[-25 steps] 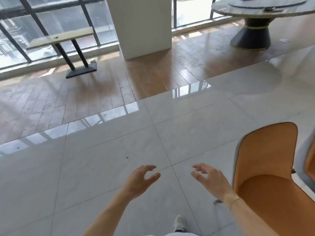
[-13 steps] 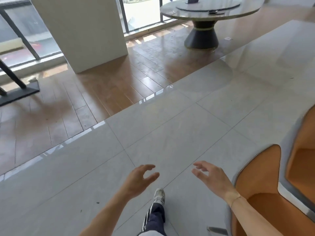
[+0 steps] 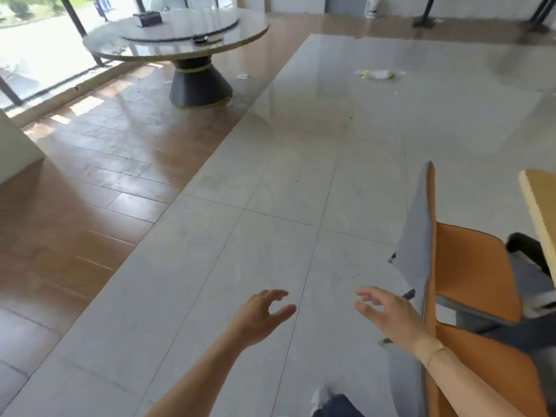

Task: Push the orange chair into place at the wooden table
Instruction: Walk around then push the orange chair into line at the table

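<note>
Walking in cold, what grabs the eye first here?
Two bare hands, the left hand and right hand, hover open low in the middle, holding nothing. At the right stand orange chairs with grey backs, beside a wooden table edge. A round table stands far left by the windows.

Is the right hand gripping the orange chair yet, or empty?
Empty: the right hand hovers with fingers loosely spread beside the grey-backed orange chair, holding nothing.

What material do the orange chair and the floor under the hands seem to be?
Orange chair: smooth orange seat, probably leather or faux leather, with a matte grey back that looks like fabric. Floor: large pale grey tiles, glossy, seemingly polished ceramic or stone; thin grout lines and reflections show.
</note>
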Demonstrator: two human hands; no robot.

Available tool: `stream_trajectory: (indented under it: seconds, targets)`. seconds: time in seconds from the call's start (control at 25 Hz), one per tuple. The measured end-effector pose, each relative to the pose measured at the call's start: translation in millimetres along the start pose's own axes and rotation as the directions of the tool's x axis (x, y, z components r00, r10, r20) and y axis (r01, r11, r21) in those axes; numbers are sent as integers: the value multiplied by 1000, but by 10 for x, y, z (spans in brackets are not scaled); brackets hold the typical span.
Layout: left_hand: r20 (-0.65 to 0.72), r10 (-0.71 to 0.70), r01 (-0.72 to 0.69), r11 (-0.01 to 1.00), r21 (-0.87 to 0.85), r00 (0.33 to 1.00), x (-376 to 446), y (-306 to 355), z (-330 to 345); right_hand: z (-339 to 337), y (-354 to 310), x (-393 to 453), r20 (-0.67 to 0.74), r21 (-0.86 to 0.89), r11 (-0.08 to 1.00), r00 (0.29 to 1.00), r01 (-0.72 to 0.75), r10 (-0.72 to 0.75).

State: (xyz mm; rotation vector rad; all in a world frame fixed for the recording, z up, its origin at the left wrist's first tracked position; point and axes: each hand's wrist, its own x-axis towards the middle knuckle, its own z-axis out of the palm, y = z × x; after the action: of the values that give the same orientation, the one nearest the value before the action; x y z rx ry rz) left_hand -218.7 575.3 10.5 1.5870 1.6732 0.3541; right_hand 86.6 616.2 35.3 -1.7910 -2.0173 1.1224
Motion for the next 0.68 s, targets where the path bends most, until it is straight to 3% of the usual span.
stream_trajectory:
  seconds: [0.2,0.4,0.56,0.68]
  targets:
    - [194,178,-211,963,169,965,1195,655,36,-383,448,293,-179,194,973,970,-127,163]
    - [412,288,-421,863,281,865,2025,1442,122,-677,718,489,-305,358,908,891,-219,336]
    - [597,352,-603,744,290,721,2480,1973,371,-811,829,463,-395,438,855,794,-278,461]
    - [741,366,-737,628,250,563,2763,2273,676,-670,887,268,-477,506,784,642,-359,601]
